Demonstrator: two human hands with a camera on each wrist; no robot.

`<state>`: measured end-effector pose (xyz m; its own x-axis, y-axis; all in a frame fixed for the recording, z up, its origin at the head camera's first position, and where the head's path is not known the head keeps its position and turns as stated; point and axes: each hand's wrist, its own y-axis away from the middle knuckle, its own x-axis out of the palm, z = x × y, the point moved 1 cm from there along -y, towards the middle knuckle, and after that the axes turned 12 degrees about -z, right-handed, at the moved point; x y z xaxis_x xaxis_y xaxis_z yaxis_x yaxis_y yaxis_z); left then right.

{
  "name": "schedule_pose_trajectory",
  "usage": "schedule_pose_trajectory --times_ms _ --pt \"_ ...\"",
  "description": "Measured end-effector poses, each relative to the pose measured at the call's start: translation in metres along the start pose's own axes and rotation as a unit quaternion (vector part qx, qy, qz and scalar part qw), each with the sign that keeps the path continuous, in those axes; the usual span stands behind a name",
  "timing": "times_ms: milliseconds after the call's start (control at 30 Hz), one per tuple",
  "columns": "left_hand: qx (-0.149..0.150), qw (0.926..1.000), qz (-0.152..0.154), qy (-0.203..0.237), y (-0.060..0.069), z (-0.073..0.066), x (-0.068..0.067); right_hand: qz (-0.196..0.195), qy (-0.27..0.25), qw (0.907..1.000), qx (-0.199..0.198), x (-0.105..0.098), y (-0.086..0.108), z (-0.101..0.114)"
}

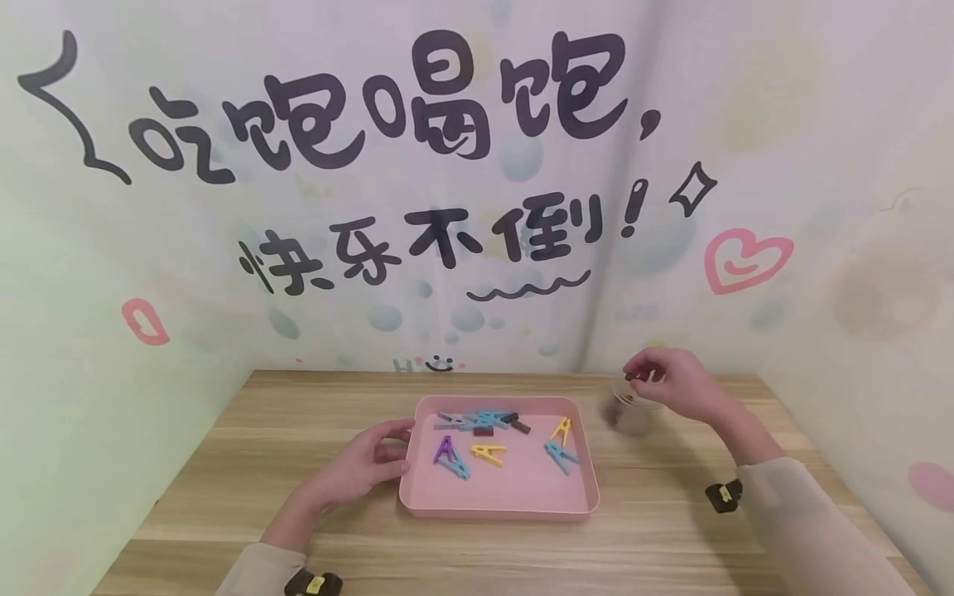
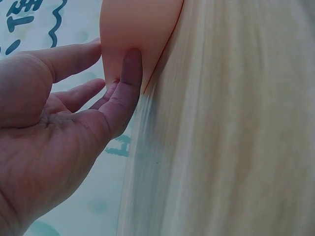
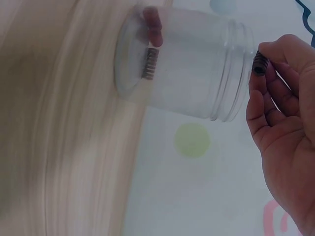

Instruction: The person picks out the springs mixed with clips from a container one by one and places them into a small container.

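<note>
At the back right in the head view, my right hand (image 1: 681, 385) is over a clear jar (image 1: 633, 418). In the right wrist view its thumb and fingers pinch a small dark brown ribbed tube (image 3: 261, 63) at the jar's mouth. Inside the jar are another ribbed tube (image 3: 150, 64) and a reddish-brown piece (image 3: 152, 24). My left hand (image 1: 358, 463) touches the left outer wall of a pink tray (image 1: 514, 497); its fingertips rest against that wall in the left wrist view, holding nothing else. Several clothespins, including a yellow one (image 1: 488, 453) and a purple one (image 1: 445, 449), lie in the tray.
Small dark brown pieces (image 1: 483, 431) lie among blue clothespins (image 1: 477, 422) at the tray's back. A blue clothespin (image 1: 561, 457) lies at the tray's right. Behind the wooden table (image 1: 298, 414) is a printed backdrop (image 1: 447, 331).
</note>
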<state>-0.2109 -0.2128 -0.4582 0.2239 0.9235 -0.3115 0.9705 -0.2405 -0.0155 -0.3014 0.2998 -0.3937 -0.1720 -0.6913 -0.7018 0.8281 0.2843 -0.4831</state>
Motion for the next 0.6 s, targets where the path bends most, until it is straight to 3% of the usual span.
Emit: schedule_pose_trajectory --times_ms 600 --pt "0.000 1.0000 -0.003 0.003 0.001 -0.001 0.000 -0.011 0.030 0.9993 0.021 0.004 0.004 -0.015"
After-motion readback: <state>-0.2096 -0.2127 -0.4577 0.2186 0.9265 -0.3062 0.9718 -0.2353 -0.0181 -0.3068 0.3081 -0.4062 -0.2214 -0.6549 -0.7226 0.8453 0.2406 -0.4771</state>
